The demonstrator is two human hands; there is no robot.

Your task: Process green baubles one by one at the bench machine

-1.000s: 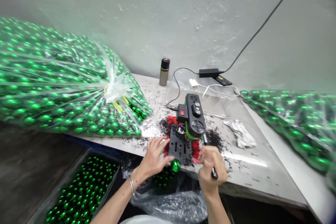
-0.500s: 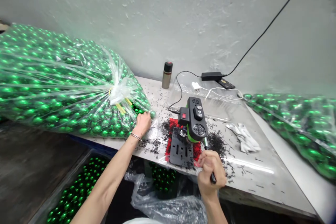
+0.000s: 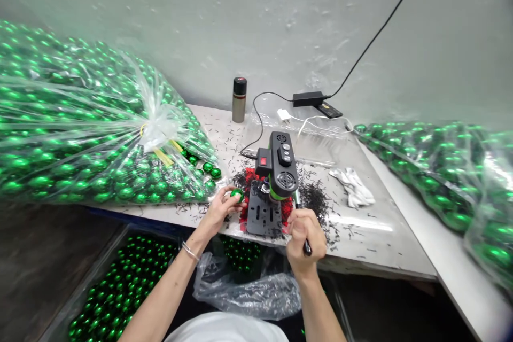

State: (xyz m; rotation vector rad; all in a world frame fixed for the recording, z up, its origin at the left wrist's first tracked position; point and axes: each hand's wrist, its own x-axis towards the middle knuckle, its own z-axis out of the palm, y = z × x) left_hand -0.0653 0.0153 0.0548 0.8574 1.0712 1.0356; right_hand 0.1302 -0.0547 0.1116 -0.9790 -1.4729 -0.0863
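Observation:
Between the fingertips of my left hand (image 3: 223, 206) is a shiny green ball (image 3: 236, 195), held just left of the small bench press (image 3: 282, 165). My right hand (image 3: 305, 238) is wrapped round the press's lever handle (image 3: 307, 248), whose black end sticks out below the fist. The press has a black head with vents and buttons, a red switch and a slotted black base plate (image 3: 263, 216). Red material lies under that plate. To the left, a big clear bag (image 3: 80, 133) of green balls rests on the table, with a few loose balls (image 3: 211, 169) by its torn opening.
Black shreds (image 3: 315, 200) litter the table around the press. White gloves (image 3: 352, 187) lie at right, and another bag of green balls (image 3: 433, 176) beyond them. A bottle (image 3: 239, 100), power adapter (image 3: 308, 99) and cables are behind. Below the table edge are bins of balls (image 3: 120, 283) and crumpled plastic (image 3: 248, 294).
My left hand has come away from the bag's opening with a green ball and moved right, to the press. My right hand keeps its hold on the lever handle. The view has shifted slightly.

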